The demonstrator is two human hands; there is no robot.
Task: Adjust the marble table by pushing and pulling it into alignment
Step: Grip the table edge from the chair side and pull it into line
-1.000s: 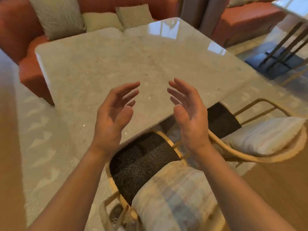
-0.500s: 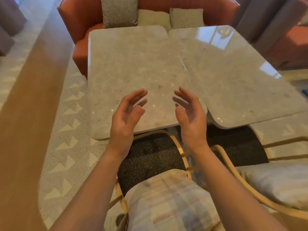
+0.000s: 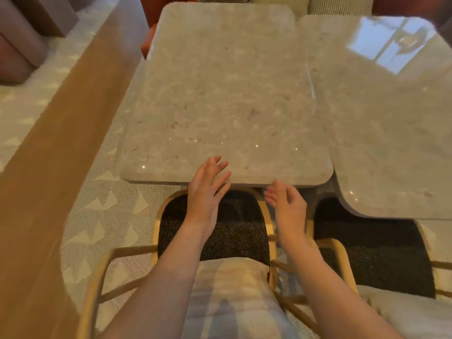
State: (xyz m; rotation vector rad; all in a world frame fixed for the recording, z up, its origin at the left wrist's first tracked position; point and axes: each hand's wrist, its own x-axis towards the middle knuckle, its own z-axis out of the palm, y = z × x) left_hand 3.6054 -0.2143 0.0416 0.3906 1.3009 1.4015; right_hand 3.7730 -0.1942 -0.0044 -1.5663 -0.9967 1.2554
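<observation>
A grey marble table [image 3: 227, 94] with rounded corners fills the middle of the view. A second marble table [image 3: 381, 123] stands against its right side, its near edge further toward me. My left hand [image 3: 208, 189] is open, fingers spread, hovering over the near edge of the left table. Just below that same near edge, a little to the right, my right hand [image 3: 286, 204] is open with the palm turned inward. Neither hand grips anything.
A wooden-framed chair [image 3: 234, 231] with a dark seat and a striped cushion [image 3: 232, 299] sits under my arms. A second chair [image 3: 374, 248] is to its right. An orange sofa [image 3: 148, 42] with cushions lies behind the tables. A patterned rug [image 3: 97, 216] and wood floor [image 3: 49, 167] are at left.
My view has shifted closer and more squarely over the left table. Both hands have dropped from above the tabletop down to its near edge.
</observation>
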